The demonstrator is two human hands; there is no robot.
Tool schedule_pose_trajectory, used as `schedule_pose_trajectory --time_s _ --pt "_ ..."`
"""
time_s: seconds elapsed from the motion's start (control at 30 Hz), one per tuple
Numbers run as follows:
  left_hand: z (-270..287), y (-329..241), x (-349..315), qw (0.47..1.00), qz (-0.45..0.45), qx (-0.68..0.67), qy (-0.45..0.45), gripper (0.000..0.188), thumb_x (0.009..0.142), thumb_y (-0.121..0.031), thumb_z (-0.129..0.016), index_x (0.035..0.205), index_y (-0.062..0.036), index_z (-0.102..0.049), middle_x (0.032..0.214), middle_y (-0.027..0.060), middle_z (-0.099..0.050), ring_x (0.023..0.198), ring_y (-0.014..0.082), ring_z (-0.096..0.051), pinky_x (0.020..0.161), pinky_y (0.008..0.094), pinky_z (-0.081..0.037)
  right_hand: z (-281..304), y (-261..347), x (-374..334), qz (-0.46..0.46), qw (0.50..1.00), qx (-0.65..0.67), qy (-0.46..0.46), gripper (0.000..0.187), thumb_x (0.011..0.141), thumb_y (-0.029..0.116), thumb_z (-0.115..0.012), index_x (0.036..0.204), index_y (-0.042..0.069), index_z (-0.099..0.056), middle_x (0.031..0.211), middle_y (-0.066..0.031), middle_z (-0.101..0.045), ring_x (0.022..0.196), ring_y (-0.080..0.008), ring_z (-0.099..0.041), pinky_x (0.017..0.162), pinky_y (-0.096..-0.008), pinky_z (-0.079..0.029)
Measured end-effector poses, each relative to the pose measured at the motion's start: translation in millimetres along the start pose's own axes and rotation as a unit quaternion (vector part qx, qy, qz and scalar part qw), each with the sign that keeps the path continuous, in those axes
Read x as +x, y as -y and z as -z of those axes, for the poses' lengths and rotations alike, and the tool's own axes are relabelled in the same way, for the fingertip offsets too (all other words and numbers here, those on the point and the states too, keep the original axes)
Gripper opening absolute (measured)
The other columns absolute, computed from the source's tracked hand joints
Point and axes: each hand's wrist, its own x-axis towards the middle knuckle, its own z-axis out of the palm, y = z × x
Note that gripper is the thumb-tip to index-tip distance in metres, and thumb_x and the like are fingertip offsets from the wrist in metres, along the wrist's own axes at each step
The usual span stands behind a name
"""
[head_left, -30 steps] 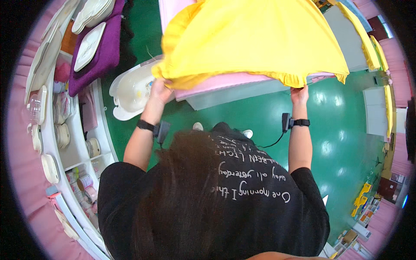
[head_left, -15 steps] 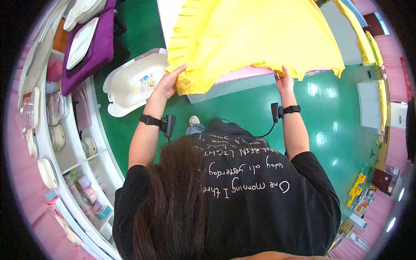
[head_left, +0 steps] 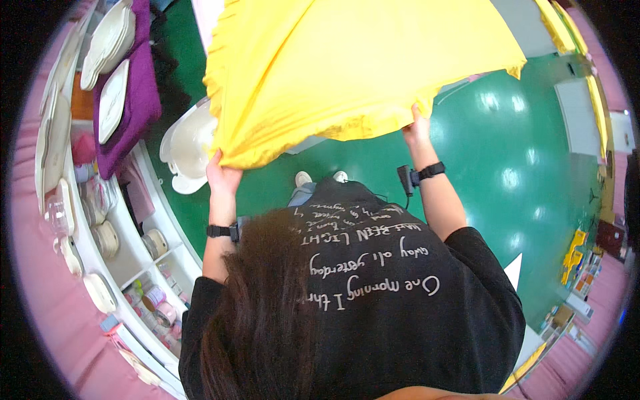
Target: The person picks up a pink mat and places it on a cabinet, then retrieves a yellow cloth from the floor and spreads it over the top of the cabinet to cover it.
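Note:
A large yellow fitted sheet (head_left: 347,67) with a gathered edge spreads out in front of me and hides most of the bed-like surface beneath it. My left hand (head_left: 223,175) is closed on its near left corner, fingers partly covered by the cloth. On the right, my right hand (head_left: 417,130) pinches the near edge, thumb on top. Between the two hands the edge hangs taut with folds running toward the left corner. A white strip of the surface shows past the sheet's far left side.
A white baby bathtub (head_left: 190,147) stands on the green floor (head_left: 493,147) at left, partly behind the sheet. Beyond it are a purple cloth (head_left: 143,87) with white trays on it and white shelves (head_left: 133,260) of goods. Yellow-draped tables line the far right.
Both hands have drawn the sheet's near edge toward me, the left hand also moving left. The pink and white edge below the sheet is now mostly covered, and my view has shifted.

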Motion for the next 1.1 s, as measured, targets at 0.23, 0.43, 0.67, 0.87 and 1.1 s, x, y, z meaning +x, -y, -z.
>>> schedule_pose_trajectory --time_s 0.23,0.43,0.67,0.87,1.1 --pt "25 11 -3 0.987 -0.008 0.156 0.028 0.042 0.09 -0.033 -0.042 0.122 -0.0064 -0.042 0.121 0.0105 -0.049 0.112 0.0247 -0.047 0.094 0.0405 -0.037 16 -9 -7 -0.049 0.994 -0.091 -0.025 0.037 0.087 0.018 -0.054 0.121 0.012 -0.043 0.112 -0.0032 -0.054 0.097 -0.0206 -0.056 0.076 -0.0349 -0.05" --pt "13 9 11 0.967 -0.137 0.216 0.011 0.038 0.088 -0.015 -0.05 0.123 -0.0033 -0.04 0.121 0.0083 -0.049 0.11 0.0217 -0.048 0.093 0.0365 -0.04 21 -9 -6 -0.04 0.996 -0.077 -0.014 0.039 0.087 0.022 -0.054 0.123 0.014 -0.042 0.115 -0.0033 -0.053 0.099 -0.0219 -0.055 0.073 -0.0382 -0.051" --pt "48 27 46 0.981 -0.136 0.127 -0.049 0.035 0.09 -0.015 -0.046 0.124 -0.0096 -0.04 0.119 0.005 -0.05 0.108 0.0212 -0.049 0.091 0.0383 -0.04 27 -15 0 -0.045 0.991 -0.122 0.012 0.04 0.088 0.026 -0.051 0.124 0.014 -0.039 0.117 -0.0062 -0.051 0.1 -0.0258 -0.054 0.075 -0.0424 -0.05" --pt "31 54 38 0.897 -0.221 0.361 -0.128 0.041 0.091 -0.024 -0.046 0.124 -0.0014 -0.038 0.12 0.0059 -0.049 0.107 0.0175 -0.047 0.092 0.0294 -0.036 55 -30 29 0.004 0.985 -0.169 -0.028 0.038 0.087 0.028 -0.052 0.119 0.009 -0.044 0.105 -0.0082 -0.057 0.081 -0.0246 -0.062 0.059 -0.0362 -0.053" --pt "52 32 39 0.925 -0.159 0.338 -0.07 0.041 0.091 -0.027 -0.045 0.123 -0.0008 -0.041 0.118 0.0059 -0.05 0.106 0.0162 -0.047 0.09 0.0279 -0.036 30 -34 33 0.045 0.969 -0.234 -0.065 0.036 0.087 0.029 -0.051 0.111 0.002 -0.048 0.099 -0.0118 -0.059 0.081 -0.0256 -0.062 0.061 -0.0384 -0.054"
